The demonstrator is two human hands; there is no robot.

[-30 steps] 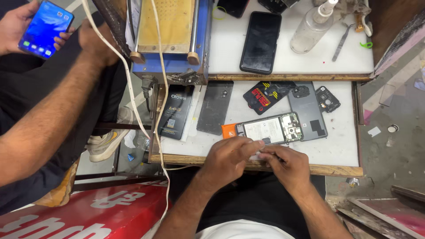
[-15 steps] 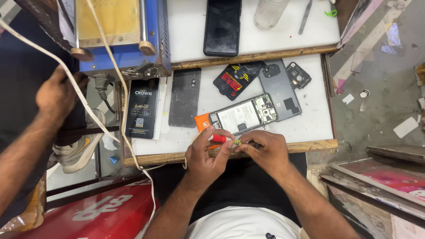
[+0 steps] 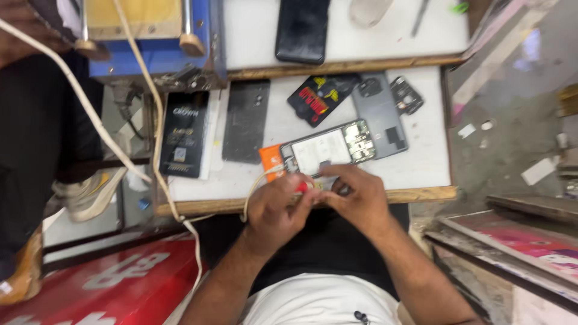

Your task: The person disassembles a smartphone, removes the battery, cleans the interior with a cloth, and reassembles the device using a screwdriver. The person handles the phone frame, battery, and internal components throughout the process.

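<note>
White worktable (image 3: 421, 162), wood-edged, a second shelf above it. At the far left, a blue machine with a yellow top (image 3: 138, 30), white cables (image 3: 90, 114) trailing down past it. Red signboard (image 3: 108, 277) on the floor, lower left. A bystander in dark clothing stands along the left edge; the phone that person held up a second ago is out of view now.

On the table, left to right: black battery pack (image 3: 183, 133), dark screen panel (image 3: 245, 120) lying flat, a black card with red and yellow print (image 3: 318, 99), grey back cover (image 3: 380, 114), small black camera frame (image 3: 407, 95). A black phone (image 3: 302, 27) lies on the upper shelf.

The opened phone (image 3: 328, 149) lies just beyond the hands, insides up, an orange tab at its left end. It sits where it sat a second ago.

Both hands work at the table's near edge, touching each other. Left hand (image 3: 274, 210) is curled shut around a small red-handled tool (image 3: 301, 186), which first showed half a second ago. Right hand (image 3: 355, 201): fingertips narrowed to a pinch beside the tool; what it pinches I cannot tell, too small and blurred.

Change: the hands have drawn slightly toward the body with the tool between them. My reading: the fine work is on a small part, not on the phone body.
</note>
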